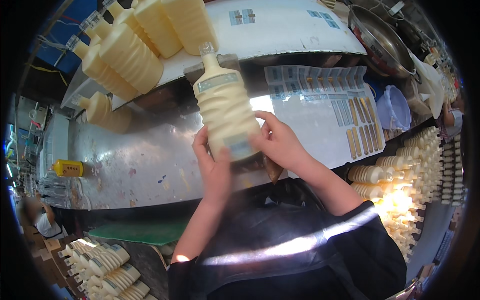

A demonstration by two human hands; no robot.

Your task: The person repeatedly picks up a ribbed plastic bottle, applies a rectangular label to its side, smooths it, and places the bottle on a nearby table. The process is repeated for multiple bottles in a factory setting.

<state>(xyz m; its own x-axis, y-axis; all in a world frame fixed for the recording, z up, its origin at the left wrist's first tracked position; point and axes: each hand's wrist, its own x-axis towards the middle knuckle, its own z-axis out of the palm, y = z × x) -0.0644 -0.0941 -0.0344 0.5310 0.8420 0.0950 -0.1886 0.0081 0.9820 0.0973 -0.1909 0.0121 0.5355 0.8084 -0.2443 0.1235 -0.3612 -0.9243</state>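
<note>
1. Metal workbench [155, 165], streaked with glare and specks, runs across my view, a raised white shelf [285, 32] along its far side.
2. Front and centre, I've got one cream bottle [227, 112] over the bench, neck pointing away from the wearer, base close to the body, labelled face up, probably so both labels can be seen.
3. Left hand [215, 172] is clamped on the lower left side, its thumb blurred near the base; right hand [277, 142] grips the opposite side, thumb by the lower label. That two-sided hold, I'd judge, steadies a slick, ribbed body.
4. Up at the neck, a dark block [228, 61] sits behind it, maybe a rest; from my seat I can't tell whether they touch.
5. To the right, sticker sheets [325, 122] lie flat, gold strips [372, 140] in rows, presumably spread for easy picking.
6. Beyond those, I spot a pale bucket [395, 107] and a steel pan [382, 40] crowding that end.
7. Over left, upright bottles [130, 55] pack the shelf and hem in that corner; a yellow container [69, 168] sits well apart.
8. Down low, stacked bottles [372, 175] fill the right side, and a green board [140, 230] edges the left.
</note>
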